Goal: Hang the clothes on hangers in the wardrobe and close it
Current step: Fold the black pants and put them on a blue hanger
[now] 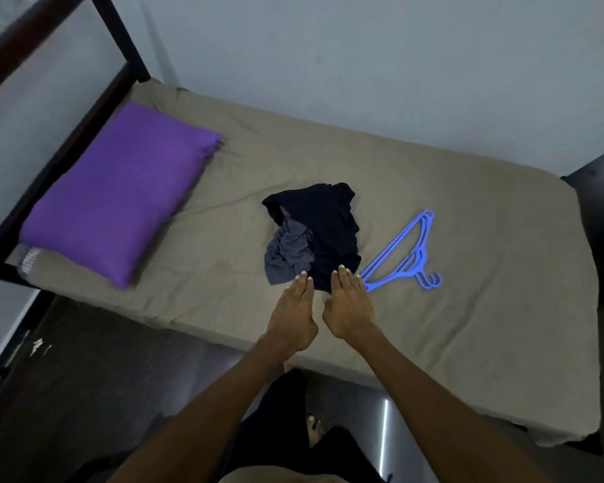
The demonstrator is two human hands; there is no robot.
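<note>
Bed (433, 343): clothes (314, 231), hangers (403, 256); both hands flat, empty.

A khaki-sheeted bed (433, 210) with a purple pillow (119, 193) is standing against pale grey walls (363, 64), a dark floor (95, 371) lying near.

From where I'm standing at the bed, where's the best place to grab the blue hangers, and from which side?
Probably the hooks. The hangers lie flat and stacked on the sheet, right of the clothes, with the hooks toward your edge of the bed and clear of the fabric. Come from above with the right hand, pinching both necks together just below the hooks, so the stack lifts as one.
</note>
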